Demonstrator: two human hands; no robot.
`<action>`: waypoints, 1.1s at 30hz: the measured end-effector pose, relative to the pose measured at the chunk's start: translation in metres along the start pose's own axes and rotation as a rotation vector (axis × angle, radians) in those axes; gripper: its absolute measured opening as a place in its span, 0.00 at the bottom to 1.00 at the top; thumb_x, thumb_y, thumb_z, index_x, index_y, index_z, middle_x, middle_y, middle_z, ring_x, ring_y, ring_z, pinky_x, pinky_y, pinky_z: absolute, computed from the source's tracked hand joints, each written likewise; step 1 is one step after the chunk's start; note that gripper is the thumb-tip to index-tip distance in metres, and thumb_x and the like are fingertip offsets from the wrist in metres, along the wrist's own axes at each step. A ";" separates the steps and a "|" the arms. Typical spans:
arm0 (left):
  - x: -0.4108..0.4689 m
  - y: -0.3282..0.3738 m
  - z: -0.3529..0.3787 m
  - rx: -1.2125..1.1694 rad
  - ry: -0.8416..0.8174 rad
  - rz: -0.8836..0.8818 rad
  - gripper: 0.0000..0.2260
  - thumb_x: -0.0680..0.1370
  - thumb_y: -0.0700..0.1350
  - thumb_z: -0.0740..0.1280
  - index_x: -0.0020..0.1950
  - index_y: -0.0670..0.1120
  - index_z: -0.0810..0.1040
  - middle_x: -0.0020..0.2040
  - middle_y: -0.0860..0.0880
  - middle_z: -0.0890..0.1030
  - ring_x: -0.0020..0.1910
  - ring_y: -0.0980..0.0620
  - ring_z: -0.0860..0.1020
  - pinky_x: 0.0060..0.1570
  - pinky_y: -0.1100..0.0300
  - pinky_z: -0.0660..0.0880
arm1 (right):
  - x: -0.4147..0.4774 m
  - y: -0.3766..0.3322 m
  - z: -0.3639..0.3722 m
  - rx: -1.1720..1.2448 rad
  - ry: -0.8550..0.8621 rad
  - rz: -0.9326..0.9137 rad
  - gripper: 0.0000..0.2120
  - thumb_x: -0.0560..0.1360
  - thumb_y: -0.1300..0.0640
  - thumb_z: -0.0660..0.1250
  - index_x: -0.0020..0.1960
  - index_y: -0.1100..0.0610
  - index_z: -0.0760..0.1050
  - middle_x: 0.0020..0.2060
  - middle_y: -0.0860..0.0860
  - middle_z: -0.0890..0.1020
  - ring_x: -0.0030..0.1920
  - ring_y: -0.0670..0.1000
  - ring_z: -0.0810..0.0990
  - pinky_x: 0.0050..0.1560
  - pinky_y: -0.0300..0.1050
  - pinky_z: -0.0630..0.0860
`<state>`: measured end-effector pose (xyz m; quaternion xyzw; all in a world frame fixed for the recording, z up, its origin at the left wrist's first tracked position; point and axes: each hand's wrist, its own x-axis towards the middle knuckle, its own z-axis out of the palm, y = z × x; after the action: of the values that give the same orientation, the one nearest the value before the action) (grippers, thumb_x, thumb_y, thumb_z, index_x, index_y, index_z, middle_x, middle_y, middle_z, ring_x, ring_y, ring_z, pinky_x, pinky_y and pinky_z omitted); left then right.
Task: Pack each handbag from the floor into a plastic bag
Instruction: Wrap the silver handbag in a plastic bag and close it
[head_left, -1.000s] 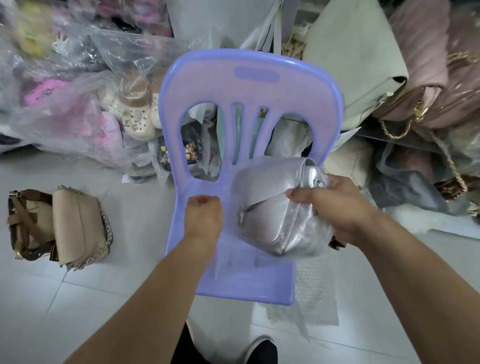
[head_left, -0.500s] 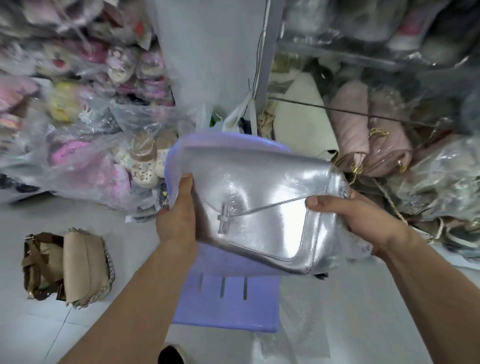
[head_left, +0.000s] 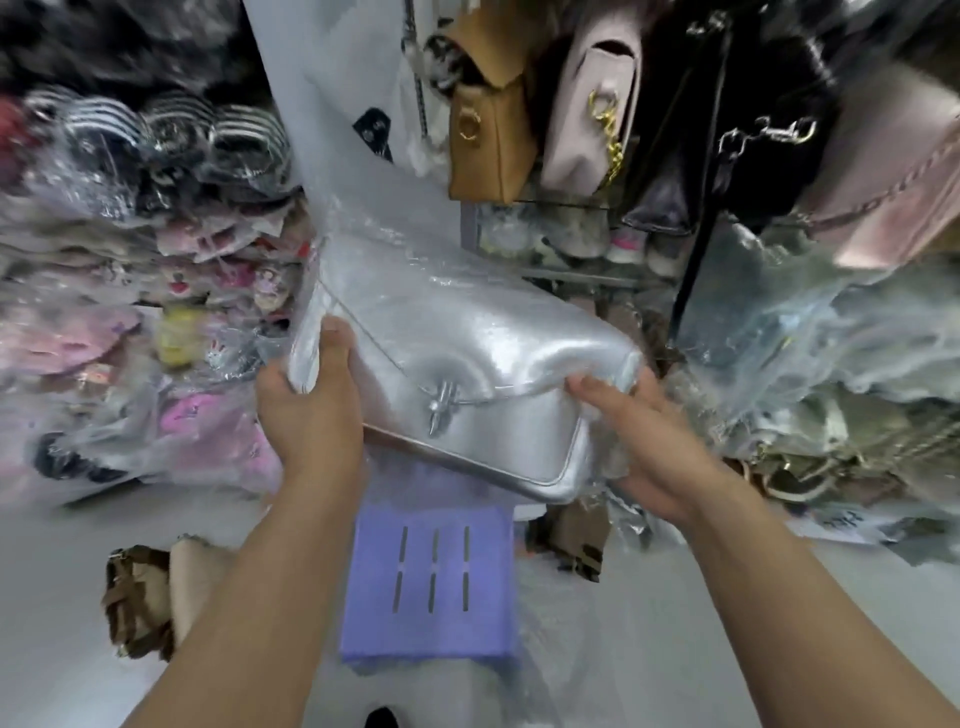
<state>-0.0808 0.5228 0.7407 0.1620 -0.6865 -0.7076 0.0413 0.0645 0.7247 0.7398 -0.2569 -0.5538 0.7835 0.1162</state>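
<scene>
A silver handbag wrapped in a clear plastic bag is held up in the air above the purple chair. My left hand grips its left end and the plastic there. My right hand cups its right end, thumb on the front. The plastic's loose open end rises above the handbag. On the floor at lower left lie a beige handbag and a brown-strapped handbag, side by side.
The purple plastic chair's seat is below the handbag. Piles of bagged slippers fill the left. Handbags hang at upper right, a tan one among them. Bagged goods are heaped on the right. A clear plastic sheet lies beside the chair.
Both hands have lifted the silver handbag from the chair seat up and forward. The left hand went from the plastic's edge to the handbag's left end. The camera has tilted upward.
</scene>
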 end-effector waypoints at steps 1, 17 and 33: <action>-0.010 0.007 -0.003 -0.019 -0.017 0.000 0.13 0.75 0.60 0.71 0.46 0.54 0.71 0.44 0.61 0.74 0.43 0.61 0.75 0.45 0.68 0.71 | -0.012 -0.007 0.000 0.010 -0.025 0.026 0.28 0.72 0.54 0.76 0.69 0.46 0.70 0.60 0.52 0.85 0.59 0.56 0.85 0.59 0.64 0.80; -0.043 0.009 0.062 0.087 -0.267 -0.150 0.31 0.74 0.66 0.68 0.67 0.46 0.74 0.58 0.52 0.76 0.56 0.50 0.74 0.63 0.54 0.71 | -0.040 -0.048 -0.056 -0.125 0.287 -0.112 0.23 0.73 0.63 0.77 0.65 0.54 0.75 0.55 0.53 0.87 0.56 0.55 0.86 0.60 0.62 0.81; 0.011 -0.030 0.219 0.620 -0.675 -0.199 0.25 0.82 0.57 0.60 0.76 0.47 0.65 0.74 0.39 0.65 0.72 0.38 0.62 0.62 0.51 0.62 | 0.046 -0.039 -0.092 -0.061 0.631 -0.174 0.19 0.76 0.67 0.73 0.64 0.55 0.73 0.58 0.56 0.85 0.59 0.55 0.84 0.62 0.50 0.80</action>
<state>-0.1492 0.7307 0.7107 -0.0076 -0.8217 -0.4828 -0.3028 0.0702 0.8345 0.7397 -0.4420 -0.5334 0.6355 0.3410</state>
